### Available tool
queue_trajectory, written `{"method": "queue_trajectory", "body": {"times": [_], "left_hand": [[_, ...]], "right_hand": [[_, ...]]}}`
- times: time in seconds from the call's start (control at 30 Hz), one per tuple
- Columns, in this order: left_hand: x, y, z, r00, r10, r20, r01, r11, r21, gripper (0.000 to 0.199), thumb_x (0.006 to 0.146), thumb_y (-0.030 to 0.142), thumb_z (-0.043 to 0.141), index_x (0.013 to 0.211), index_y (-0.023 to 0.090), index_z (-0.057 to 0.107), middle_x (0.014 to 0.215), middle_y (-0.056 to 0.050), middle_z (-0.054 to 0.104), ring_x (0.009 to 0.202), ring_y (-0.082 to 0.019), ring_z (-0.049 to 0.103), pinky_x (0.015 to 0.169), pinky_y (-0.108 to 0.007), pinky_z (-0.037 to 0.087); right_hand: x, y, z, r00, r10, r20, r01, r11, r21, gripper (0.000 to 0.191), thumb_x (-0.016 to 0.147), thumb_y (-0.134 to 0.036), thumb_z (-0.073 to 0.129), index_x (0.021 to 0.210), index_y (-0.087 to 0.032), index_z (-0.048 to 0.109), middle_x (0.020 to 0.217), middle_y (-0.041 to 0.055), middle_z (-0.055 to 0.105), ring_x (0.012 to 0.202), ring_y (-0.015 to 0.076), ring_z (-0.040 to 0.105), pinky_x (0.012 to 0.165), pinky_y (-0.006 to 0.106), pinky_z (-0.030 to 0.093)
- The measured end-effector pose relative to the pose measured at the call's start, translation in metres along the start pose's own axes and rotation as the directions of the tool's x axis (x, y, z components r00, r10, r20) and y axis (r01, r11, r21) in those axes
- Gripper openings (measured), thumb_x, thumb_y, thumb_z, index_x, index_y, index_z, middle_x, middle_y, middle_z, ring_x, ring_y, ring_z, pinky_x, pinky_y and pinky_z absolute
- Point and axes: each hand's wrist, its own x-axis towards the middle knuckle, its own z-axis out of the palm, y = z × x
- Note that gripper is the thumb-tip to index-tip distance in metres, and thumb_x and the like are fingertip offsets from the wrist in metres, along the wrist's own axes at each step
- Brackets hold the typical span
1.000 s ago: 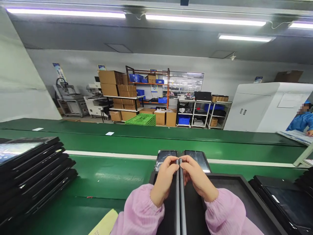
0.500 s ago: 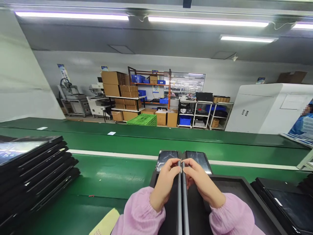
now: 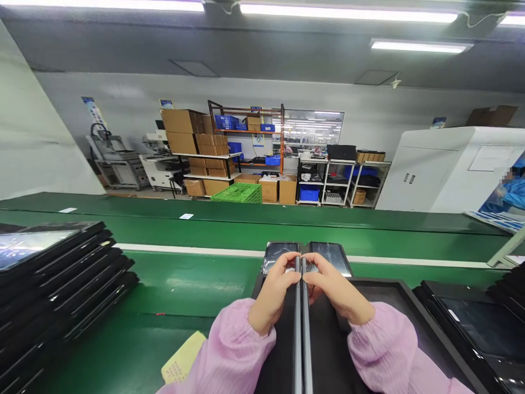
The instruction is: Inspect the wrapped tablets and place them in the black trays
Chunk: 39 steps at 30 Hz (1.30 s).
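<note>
Two slim grey tablets stand on edge side by side in front of me, seen edge-on. My left hand [image 3: 270, 295] pinches the top of the left tablet [image 3: 297, 339] between thumb and fingers. Around the top of the right tablet [image 3: 307, 339], my right hand [image 3: 338, 293] is closed in the same way. The fingertips of both hands nearly meet. Below them is a black tray [image 3: 404, 317]. Just beyond the hands lie two more dark-screened tablets, one on the left [image 3: 281, 249] and one on the right [image 3: 334, 258].
A tall stack of black trays [image 3: 82, 279] stands at the left; more black trays [image 3: 463, 323] lie at the right. A yellow card [image 3: 184, 355] rests on the green belt [image 3: 184, 290]. Across the room are shelves, cartons and a white cabinet [image 3: 426, 169]. A person in blue [image 3: 514, 191] is at far right.
The view has tipped slightly downward, so the background sits higher. Both hands keep their hold on the upright tablets, which have barely moved.
</note>
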Motion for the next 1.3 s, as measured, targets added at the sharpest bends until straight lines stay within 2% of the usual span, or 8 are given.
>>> {"method": "queue_trajectory", "body": {"times": [0.47, 0.7, 0.8, 0.87, 0.97, 1.07, 1.2, 1.3], "left_hand": [[-0.003, 0.003, -0.005, 0.989, -0.016, 0.150, 0.025, 0.998, -0.063, 0.052, 0.060, 0.020, 0.060, 0.111, 0.017, 0.054, 0.108, -0.007, 0.057, 0.078, -0.017, 0.059, 0.072, -0.031, 0.048], [-0.001, 0.003, 0.003, 0.997, 0.013, 0.077, -0.016, 0.999, 0.044, 0.048, 0.065, 0.020, 0.062, 0.112, 0.017, 0.058, 0.116, -0.010, 0.059, 0.105, -0.026, 0.057, 0.093, -0.039, 0.043], [-0.022, -0.011, 0.005, 0.991, 0.131, -0.015, -0.125, 0.973, 0.192, 0.051, 0.073, 0.027, 0.062, 0.122, 0.016, 0.053, 0.132, -0.013, 0.049, 0.126, -0.029, 0.041, 0.107, -0.042, 0.029], [-0.048, -0.025, 0.002, 0.955, 0.287, 0.079, -0.297, 0.904, 0.308, 0.053, 0.081, 0.033, 0.055, 0.131, 0.018, 0.046, 0.143, -0.012, 0.038, 0.135, -0.027, 0.027, 0.112, -0.042, 0.018], [-0.084, -0.042, -0.004, 0.775, 0.491, 0.398, -0.619, 0.718, 0.319, 0.052, 0.092, 0.039, 0.034, 0.142, 0.026, 0.028, 0.153, -0.005, 0.018, 0.140, -0.026, 0.013, 0.114, -0.045, 0.009], [-0.097, -0.047, -0.003, 0.659, 0.607, 0.445, -0.749, 0.584, 0.313, 0.051, 0.093, 0.040, 0.023, 0.144, 0.028, 0.021, 0.154, -0.002, 0.015, 0.140, -0.028, 0.010, 0.113, -0.050, 0.000], [-0.081, -0.022, 0.017, 0.681, 0.679, 0.274, -0.729, 0.594, 0.340, 0.046, 0.094, 0.034, 0.025, 0.140, 0.030, 0.032, 0.151, 0.000, 0.024, 0.140, -0.025, 0.014, 0.114, -0.048, 0.003], [-0.064, 0.010, 0.036, 0.752, 0.637, 0.171, -0.657, 0.700, 0.279, 0.041, 0.092, 0.035, 0.035, 0.130, 0.028, 0.049, 0.146, -0.001, 0.037, 0.138, -0.024, 0.023, 0.115, -0.041, 0.013]], "right_hand": [[-0.010, -0.008, -0.002, 0.998, -0.013, 0.058, 0.017, 0.996, -0.084, 0.050, 0.069, -0.026, 0.058, 0.118, -0.021, 0.046, 0.086, 0.0015, 0.057, 0.073, 0.0150, 0.055, 0.051, 0.024, 0.050], [-0.019, -0.011, 0.005, 0.996, -0.052, -0.071, 0.047, 0.997, -0.067, 0.053, 0.070, -0.024, 0.056, 0.122, -0.023, 0.047, 0.123, 0.0069, 0.052, 0.076, 0.0146, 0.056, 0.053, 0.025, 0.050], [-0.044, 0.002, 0.020, 0.932, -0.158, -0.326, 0.110, 0.981, -0.163, 0.058, 0.077, -0.028, 0.052, 0.133, -0.022, 0.038, 0.135, 0.0085, 0.043, 0.098, 0.0204, 0.057, 0.080, 0.035, 0.050], [-0.068, 0.020, 0.032, 0.881, -0.309, -0.360, 0.231, 0.942, -0.244, 0.055, 0.084, -0.032, 0.047, 0.137, -0.022, 0.035, 0.138, 0.0074, 0.041, 0.117, 0.0219, 0.048, 0.102, 0.038, 0.038], [-0.099, 0.051, 0.050, 0.815, -0.520, -0.256, 0.443, 0.843, -0.305, 0.047, 0.094, -0.039, 0.031, 0.139, -0.026, 0.031, 0.147, 0.0016, 0.029, 0.135, 0.0197, 0.027, 0.113, 0.039, 0.020], [-0.105, 0.066, 0.061, 0.727, -0.635, -0.262, 0.557, 0.768, -0.317, 0.047, 0.096, -0.043, 0.021, 0.140, -0.029, 0.029, 0.150, -0.0009, 0.024, 0.138, 0.0207, 0.019, 0.114, 0.044, 0.015], [-0.084, 0.037, 0.064, 0.668, -0.664, -0.336, 0.638, 0.743, -0.200, 0.047, 0.096, -0.044, 0.024, 0.139, -0.028, 0.031, 0.149, -0.0005, 0.027, 0.137, 0.0209, 0.022, 0.114, 0.043, 0.019], [-0.064, 0.001, 0.061, 0.657, -0.639, -0.401, 0.679, 0.732, -0.054, 0.046, 0.094, -0.047, 0.030, 0.136, -0.028, 0.035, 0.146, 0.0005, 0.032, 0.134, 0.0197, 0.028, 0.113, 0.040, 0.024]]}}
